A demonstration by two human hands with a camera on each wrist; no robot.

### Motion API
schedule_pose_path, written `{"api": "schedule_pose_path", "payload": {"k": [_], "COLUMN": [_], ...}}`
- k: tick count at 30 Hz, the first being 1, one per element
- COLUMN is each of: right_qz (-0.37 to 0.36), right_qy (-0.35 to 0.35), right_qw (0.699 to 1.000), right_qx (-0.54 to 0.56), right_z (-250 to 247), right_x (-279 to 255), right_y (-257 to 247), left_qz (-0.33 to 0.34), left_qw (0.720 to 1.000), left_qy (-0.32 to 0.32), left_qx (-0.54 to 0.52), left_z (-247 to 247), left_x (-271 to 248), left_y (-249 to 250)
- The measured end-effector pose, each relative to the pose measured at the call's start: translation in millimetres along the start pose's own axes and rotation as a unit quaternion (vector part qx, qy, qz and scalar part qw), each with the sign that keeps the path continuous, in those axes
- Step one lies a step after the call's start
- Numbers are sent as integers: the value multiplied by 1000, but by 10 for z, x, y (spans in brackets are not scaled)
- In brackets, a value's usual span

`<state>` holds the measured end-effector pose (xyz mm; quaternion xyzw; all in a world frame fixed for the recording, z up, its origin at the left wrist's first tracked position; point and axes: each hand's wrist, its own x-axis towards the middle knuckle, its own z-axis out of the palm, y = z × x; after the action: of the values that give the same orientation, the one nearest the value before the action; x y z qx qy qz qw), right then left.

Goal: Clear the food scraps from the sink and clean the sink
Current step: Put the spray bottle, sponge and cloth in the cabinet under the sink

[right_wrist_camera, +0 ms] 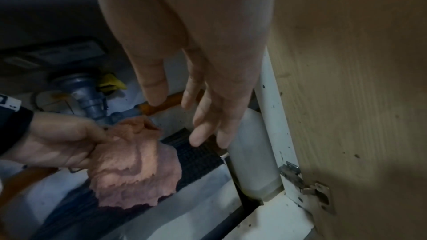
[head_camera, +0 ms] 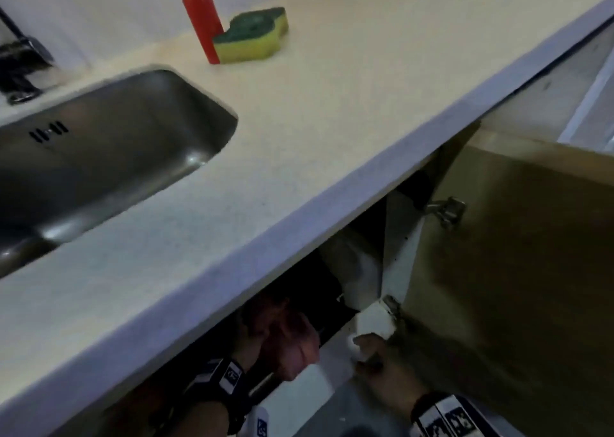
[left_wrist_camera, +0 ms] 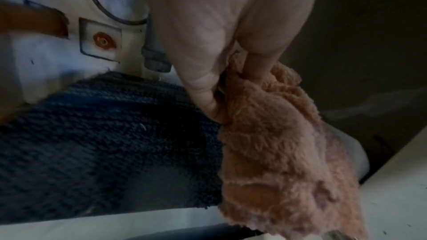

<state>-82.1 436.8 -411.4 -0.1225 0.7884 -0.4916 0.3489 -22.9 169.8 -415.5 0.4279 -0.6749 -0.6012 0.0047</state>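
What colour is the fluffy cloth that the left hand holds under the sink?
The cloth is pinkish peach; the left wrist view shows it best.

The steel sink [head_camera: 109, 157] is sitting sunk in the tabletop [head_camera: 299, 111] at nine o'clock, basin bare and shining, while the fluffy pink cloth [left_wrist_camera: 272, 143] is hanging crumpled in the cupboard below at six o'clock.

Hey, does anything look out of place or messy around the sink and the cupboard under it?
Nothing looks spilled or broken. The sponge lies tipped against the red bottle rather than flat, and the cupboard door under the counter stands open while the left hand grips a pink cloth.
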Motion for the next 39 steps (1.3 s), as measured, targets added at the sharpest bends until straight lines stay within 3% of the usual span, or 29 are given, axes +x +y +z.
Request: {"api": "schedule_pose_path", "payload": {"k": [3,5,10,13,17,20,23,27,30,32,35,39], "right_qz": [-24,-38,-63,-77,-110,-107,-100,-94,-77,-61,-39,-48], "right_qy": [28,33,31,24,18,8,-8,-12,-27,-41,-42,-27], "right_qw": [999,997,993,989,987,985,983,982,981,979,982,981], "right_qx": [-40,-61,-95,-127,-120,-138,-153,-164,-179,-188,-180,-184], "right_z": [-47,-39,83,153,275,375,427,314,126,-31,-284,-689], "right_x": [176,310,678,844,971,1042,1032,740,338,5,-534,-1214], "right_y": [177,273,298,203,91,60,-10,-263,-475,-629,-915,-1451], "left_qz": [-13,-13,19,68,160,119,106,93,149,146,198,213], "left_qw": [995,991,988,982,971,972,935,922,948,941,911,912], "left_qy": [41,38,49,95,179,194,221,223,120,38,32,-38], "left_qx": [-88,-130,-147,-148,-17,62,255,301,254,303,361,349], "left_z": [122,165,187,174,144,131,101,256,456,532,639,740], "left_x": [666,843,867,826,943,1017,983,441,-276,-779,-1402,-2180], "left_y": [-368,-371,-257,-294,-452,-543,-564,-346,-56,130,438,1152]}}
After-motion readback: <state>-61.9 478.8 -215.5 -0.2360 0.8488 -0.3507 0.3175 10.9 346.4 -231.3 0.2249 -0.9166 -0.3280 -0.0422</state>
